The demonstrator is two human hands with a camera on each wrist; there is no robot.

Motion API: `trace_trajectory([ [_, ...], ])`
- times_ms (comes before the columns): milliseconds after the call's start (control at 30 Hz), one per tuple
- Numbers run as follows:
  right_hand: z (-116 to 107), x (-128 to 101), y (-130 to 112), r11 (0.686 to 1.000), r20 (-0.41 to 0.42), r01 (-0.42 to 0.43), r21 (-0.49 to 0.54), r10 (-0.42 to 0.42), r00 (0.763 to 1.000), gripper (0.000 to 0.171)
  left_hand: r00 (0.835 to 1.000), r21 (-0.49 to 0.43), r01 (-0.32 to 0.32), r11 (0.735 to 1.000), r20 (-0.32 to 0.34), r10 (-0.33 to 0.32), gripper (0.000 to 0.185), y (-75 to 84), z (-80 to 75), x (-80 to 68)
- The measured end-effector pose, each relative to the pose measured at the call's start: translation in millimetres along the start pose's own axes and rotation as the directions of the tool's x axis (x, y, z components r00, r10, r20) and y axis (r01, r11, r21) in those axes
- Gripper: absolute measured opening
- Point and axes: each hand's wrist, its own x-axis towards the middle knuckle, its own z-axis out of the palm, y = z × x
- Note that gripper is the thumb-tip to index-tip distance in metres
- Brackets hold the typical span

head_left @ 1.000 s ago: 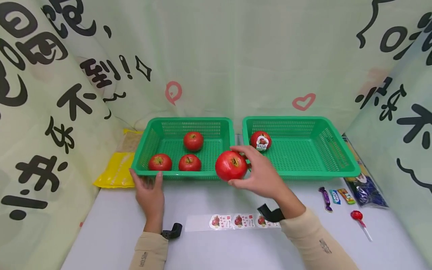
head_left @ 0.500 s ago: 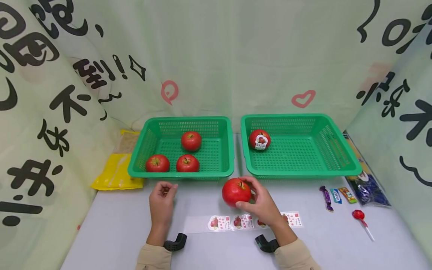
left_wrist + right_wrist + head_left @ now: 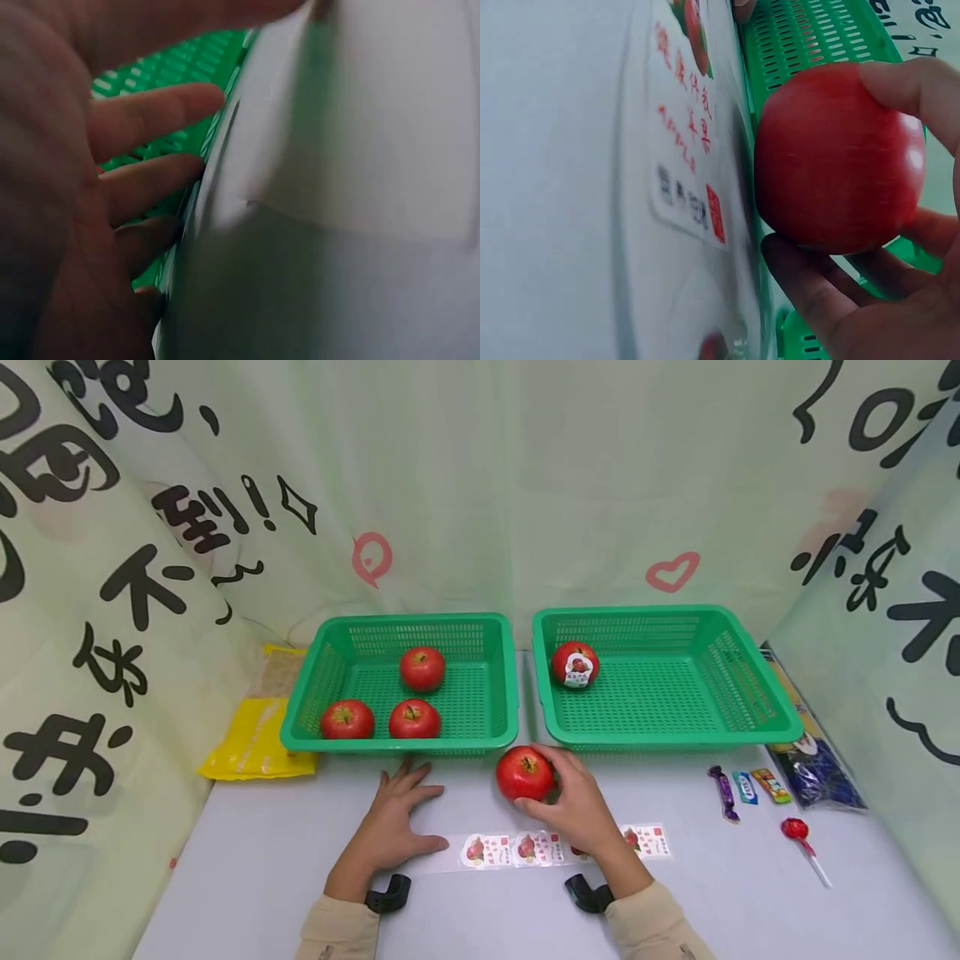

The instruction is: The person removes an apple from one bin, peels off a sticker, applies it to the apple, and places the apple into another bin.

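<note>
Red apple gripped in right hand fingers hides sticker strip partly; left hand fingers spread flat.

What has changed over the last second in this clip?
The right hand, gripping the apple, brought it from the basket edge down toward the table, above the sticker strip. The left hand let go of the left basket and now lies flat by the strip's left end. The baskets, their apples and the sweets stayed put.
</note>
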Motion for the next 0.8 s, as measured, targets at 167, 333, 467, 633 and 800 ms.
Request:
trace_trajectory([
  [167, 3, 1, 3, 1.000, 0.021, -0.002, 0.003, 0.001, 1.000, 0.080, 1.000, 0.040, 0.005, 0.999, -0.011, -0.005, 0.074, 0.1, 3.0, -0.1],
  [333, 5, -1, 2, 1.000, 0.039, 0.006, -0.003, -0.006, 0.999, 0.083, 1.000, 0.066, 0.022, 0.998, -0.017, -0.021, 0.080, -0.1, 4.2, 0.8],
  [467, 3, -5, -3, 0.997, 0.052, 0.018, -0.074, -0.014, 0.999, 0.086, 0.998, 0.055, 0.055, 0.997, -0.004, -0.055, 0.081, 0.2, 4.5, -0.3],
  [633, -2, -12, -15, 0.946, -0.078, 0.261, -0.194, -0.280, 0.957, 0.050, 0.997, 0.042, 0.077, 0.996, -0.005, -0.077, 0.081, 0.2, 5.5, -2.0],
  [800, -1, -19, -30, 0.819, -0.020, 0.526, -0.228, -0.544, 0.839, 0.021, 0.998, 0.068, 0.067, 0.995, -0.018, -0.066, 0.084, 2.6, 6.6, 1.5],
])
